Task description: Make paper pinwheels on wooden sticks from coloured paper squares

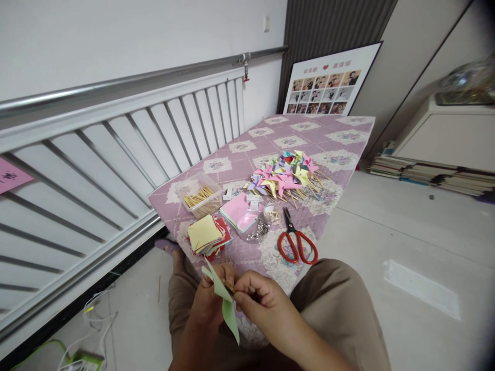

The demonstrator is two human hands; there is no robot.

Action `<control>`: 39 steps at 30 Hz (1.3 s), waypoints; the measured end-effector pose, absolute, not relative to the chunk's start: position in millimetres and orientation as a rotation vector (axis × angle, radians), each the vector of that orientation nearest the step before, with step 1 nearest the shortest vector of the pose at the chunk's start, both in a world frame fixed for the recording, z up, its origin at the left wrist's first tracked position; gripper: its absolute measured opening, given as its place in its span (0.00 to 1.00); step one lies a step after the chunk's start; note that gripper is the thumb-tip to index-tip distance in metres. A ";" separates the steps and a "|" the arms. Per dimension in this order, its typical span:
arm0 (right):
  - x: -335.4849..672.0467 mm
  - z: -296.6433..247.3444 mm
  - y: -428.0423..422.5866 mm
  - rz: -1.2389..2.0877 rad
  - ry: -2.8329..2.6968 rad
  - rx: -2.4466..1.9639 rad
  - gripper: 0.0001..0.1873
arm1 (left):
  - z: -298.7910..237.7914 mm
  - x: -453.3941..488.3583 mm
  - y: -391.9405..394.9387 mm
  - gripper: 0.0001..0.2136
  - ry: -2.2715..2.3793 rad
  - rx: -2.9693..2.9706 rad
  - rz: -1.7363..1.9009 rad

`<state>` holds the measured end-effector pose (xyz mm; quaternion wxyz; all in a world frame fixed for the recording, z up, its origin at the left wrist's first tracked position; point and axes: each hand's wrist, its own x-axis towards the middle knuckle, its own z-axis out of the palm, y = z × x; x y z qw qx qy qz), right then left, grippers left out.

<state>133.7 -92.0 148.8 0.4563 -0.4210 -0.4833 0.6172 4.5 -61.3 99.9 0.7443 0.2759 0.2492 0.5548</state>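
Over my lap, at the near edge of the table, my left hand is closed around a light green paper pinwheel. My right hand pinches the short tan end of a wooden stick against the pinwheel's middle; most of the stick is hidden by paper and fingers. Just beyond the hands lies a stack of slit paper squares, yellow on top. Behind it are pink paper squares and a small pile of silvery pins. Scissors with red handles rest to the right.
A clear plastic box of wooden sticks stands at the table's left edge. Several finished pinwheels lie heaped farther back. Small beige pieces sit near the scissors. A white radiator runs along the left, with cables on the floor.
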 end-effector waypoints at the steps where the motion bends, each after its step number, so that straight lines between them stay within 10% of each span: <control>1: 133.9 148.1 -91.7 1.520 -1.198 -1.039 0.08 | 99.0 4.5 -61.3 0.19 0.549 0.603 1.219; 39: 136.6 118.8 -74.6 1.779 -0.732 -1.139 0.16 | 121.3 25.2 -56.9 0.07 0.791 0.478 1.149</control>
